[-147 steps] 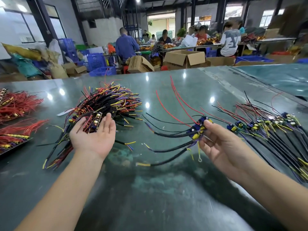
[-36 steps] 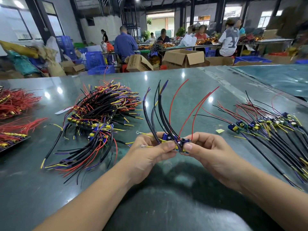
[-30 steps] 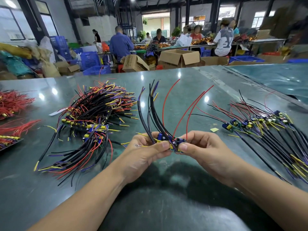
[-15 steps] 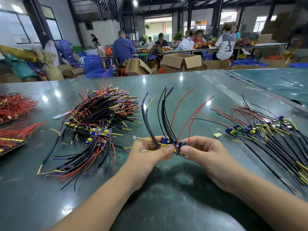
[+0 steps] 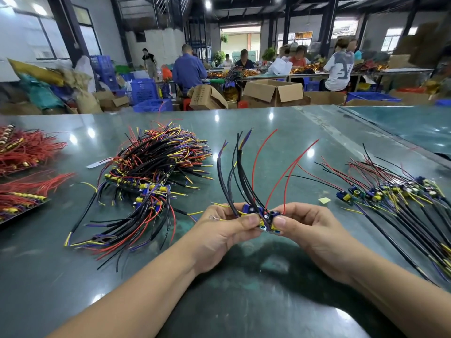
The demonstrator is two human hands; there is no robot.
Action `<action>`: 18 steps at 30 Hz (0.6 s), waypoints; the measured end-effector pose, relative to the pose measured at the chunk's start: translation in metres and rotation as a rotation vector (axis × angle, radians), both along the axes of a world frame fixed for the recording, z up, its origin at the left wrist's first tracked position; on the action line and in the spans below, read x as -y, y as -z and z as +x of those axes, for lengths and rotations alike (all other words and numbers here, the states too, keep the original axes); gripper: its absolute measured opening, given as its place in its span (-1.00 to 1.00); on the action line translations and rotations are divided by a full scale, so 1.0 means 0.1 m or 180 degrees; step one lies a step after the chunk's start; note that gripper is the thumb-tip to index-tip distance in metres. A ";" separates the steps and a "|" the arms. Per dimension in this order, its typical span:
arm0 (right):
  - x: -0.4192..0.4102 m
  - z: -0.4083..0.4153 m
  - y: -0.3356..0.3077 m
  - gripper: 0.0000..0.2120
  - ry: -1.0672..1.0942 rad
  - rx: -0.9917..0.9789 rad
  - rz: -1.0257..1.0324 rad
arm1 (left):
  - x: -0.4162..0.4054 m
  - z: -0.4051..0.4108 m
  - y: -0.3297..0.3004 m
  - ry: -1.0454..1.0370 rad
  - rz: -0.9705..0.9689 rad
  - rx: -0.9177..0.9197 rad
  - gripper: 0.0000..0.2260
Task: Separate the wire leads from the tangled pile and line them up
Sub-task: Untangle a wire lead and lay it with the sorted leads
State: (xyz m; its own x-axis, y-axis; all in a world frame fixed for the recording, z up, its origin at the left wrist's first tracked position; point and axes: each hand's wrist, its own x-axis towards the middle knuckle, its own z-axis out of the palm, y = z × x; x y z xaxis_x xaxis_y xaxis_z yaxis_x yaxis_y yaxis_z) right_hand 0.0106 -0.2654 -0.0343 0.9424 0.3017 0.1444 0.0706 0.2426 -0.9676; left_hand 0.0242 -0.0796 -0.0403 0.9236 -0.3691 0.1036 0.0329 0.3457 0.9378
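Above the table [image 5: 280,142], centre: left hand [image 5: 227,230] and right hand [image 5: 310,228] both pinch a small bunch of leads [image 5: 258,215] by the blue boards, wires fanned upward. Seconds earlier only the right hand held it while the left rested on the tangled pile [image 5: 151,172]. Bunch looks separated; should next join the row [image 5: 390,193] at right.

— What is worn on the arms?

— Nothing is seen: both forearms are left bare from the frame's lower edge to the wrists, with no sleeve in view.

— And on the hands?

— The left hand [image 5: 220,231] and right hand [image 5: 311,231] are ungloved. Short, plain nails are shown on the thumbs.
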 end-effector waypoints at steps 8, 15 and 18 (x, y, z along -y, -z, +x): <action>0.02 0.03 0.08 -0.49 0.0011 -0.0049 0.0066 | -0.01 0.02 -0.03 0.0150 -0.0072 -0.0215 -0.93; 0.01 0.08 0.03 -0.89 0.0108 -0.0279 0.0553 | 0.05 0.00 -0.07 -0.0451 -0.0379 -0.0454 -0.64; 0.00 0.11 0.02 -0.90 0.0254 -0.0380 0.0758 | 0.05 -0.01 -0.08 -0.0721 -0.0099 -0.0357 -0.74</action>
